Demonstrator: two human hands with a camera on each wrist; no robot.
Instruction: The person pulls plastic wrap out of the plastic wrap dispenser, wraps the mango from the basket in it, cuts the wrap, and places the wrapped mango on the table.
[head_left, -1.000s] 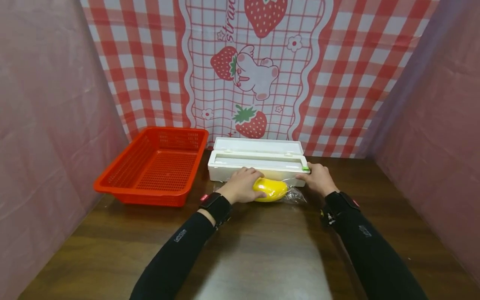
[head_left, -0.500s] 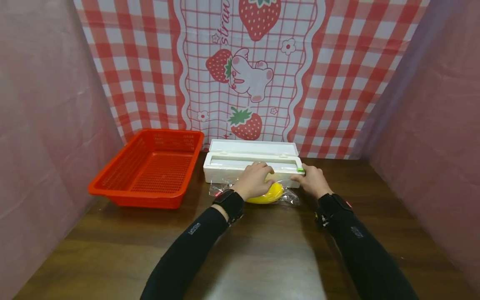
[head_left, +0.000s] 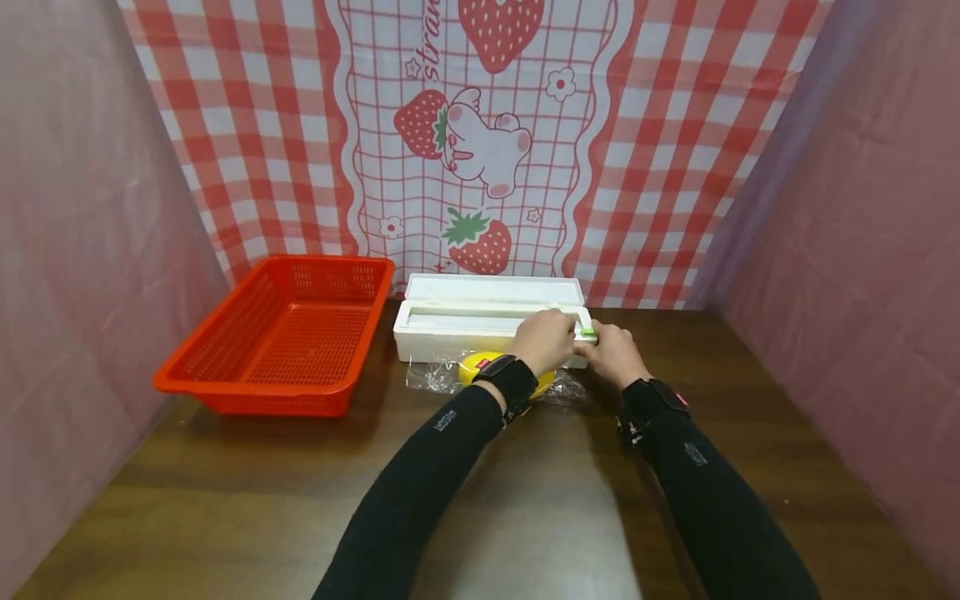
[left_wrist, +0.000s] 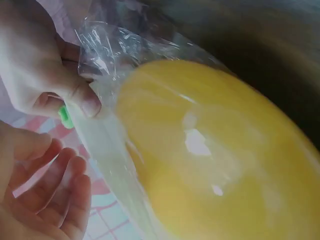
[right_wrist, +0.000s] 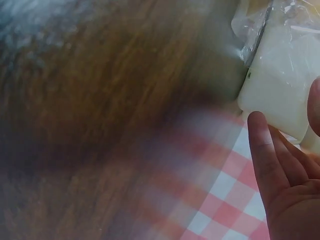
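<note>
At far left on the tabletop [head_left: 558, 517] stands a red perforated basket [head_left: 273, 402]. To its right, a white box [head_left: 427, 344] lies lengthwise, its lid [head_left: 491, 290] raised at the rear. Directly before the box rests a yellow object [head_left: 470, 366] in clear film [head_left: 430, 377], partly covered by the left wrist. The left hand [head_left: 546, 340], fingers loosely bent and holding nothing, is near a green piece [head_left: 588, 332] at the box's right end, which the right hand [head_left: 615, 357] grips.
</note>
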